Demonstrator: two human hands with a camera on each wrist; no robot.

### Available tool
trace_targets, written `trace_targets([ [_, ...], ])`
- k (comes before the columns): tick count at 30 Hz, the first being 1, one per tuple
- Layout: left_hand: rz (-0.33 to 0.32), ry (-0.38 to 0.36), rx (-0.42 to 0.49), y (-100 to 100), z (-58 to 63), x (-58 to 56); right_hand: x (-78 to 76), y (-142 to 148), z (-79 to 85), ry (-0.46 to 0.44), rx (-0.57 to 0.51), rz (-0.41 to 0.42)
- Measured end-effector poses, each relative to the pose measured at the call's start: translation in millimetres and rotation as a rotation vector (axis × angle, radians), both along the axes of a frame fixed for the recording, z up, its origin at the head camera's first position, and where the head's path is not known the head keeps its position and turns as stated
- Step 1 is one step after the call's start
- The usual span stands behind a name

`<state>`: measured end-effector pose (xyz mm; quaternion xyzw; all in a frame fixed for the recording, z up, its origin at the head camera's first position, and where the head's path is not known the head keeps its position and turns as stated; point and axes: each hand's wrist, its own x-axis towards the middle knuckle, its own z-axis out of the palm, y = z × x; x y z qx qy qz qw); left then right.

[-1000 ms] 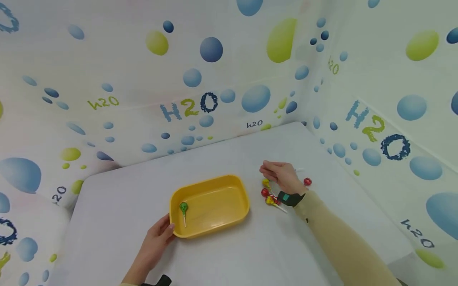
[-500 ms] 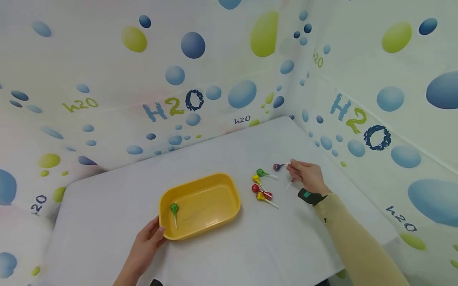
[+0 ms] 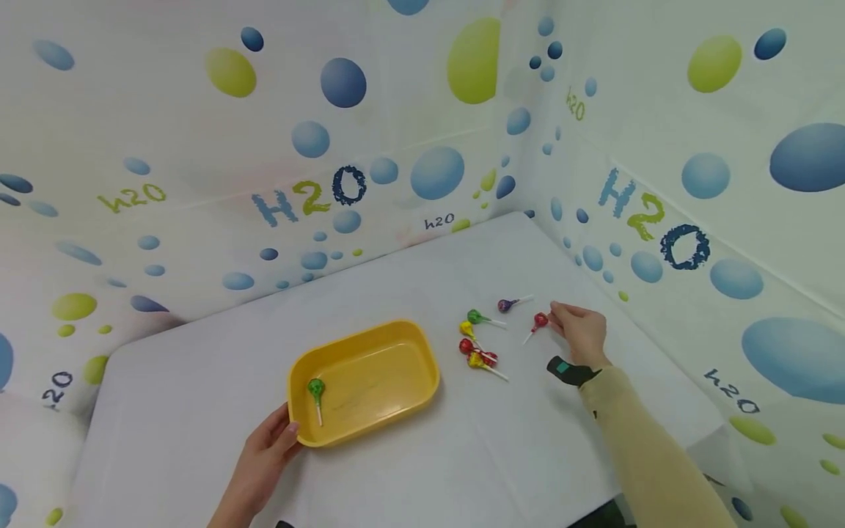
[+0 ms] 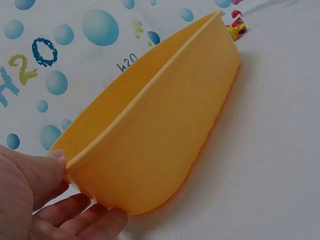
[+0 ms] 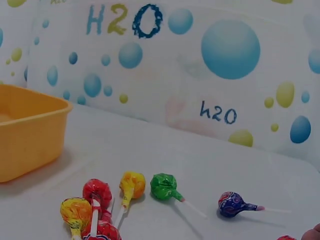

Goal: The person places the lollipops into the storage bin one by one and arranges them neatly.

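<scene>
My left hand (image 3: pixel 264 451) grips the near left corner of a yellow plastic tray (image 3: pixel 370 427), the thumb over its rim and the fingers against the outer wall. A green-wrapped lollipop (image 3: pixel 317 387) lies inside at the left. On the right, my right hand (image 3: pixel 581 331) is beside a red lollipop (image 3: pixel 540 320), fingertips very near its head; contact is unclear. That lollipop lies on the table. In the right wrist view only a fingertip (image 5: pixel 312 235) shows, slightly apart from the red wrapper (image 5: pixel 286 238).
Between tray and right hand lie a purple lollipop (image 5: pixel 230 204), a green one (image 5: pixel 164 186), a yellow one (image 5: pixel 132 184) and a cluster of red and yellow ones (image 5: pixel 97 192). The white table (image 3: pixel 396 484) meets bubble-printed walls at the back and right.
My right hand has moved rightward from above the lollipop cluster to the far red lollipop, uncovering the others. The left hand keeps its hold on the tray. The head view has shifted right.
</scene>
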<state>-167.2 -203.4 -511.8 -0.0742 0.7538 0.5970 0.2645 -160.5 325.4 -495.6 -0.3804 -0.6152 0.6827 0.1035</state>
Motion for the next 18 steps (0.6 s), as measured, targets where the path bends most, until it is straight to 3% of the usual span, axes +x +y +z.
trace_targets([
  [4,-0.002,0.007,-0.003,1.4,2.0,1.3,2.8,2.2,-3.2,-0.039,0.097,0.01],
  [10,0.0,0.0,-0.004,2.4,4.5,3.1,5.2,3.8,-17.1,-0.161,0.437,0.096],
  [18,0.016,0.002,0.005,4.2,4.4,7.0,-11.3,-10.4,-33.3,-0.207,0.702,0.145],
])
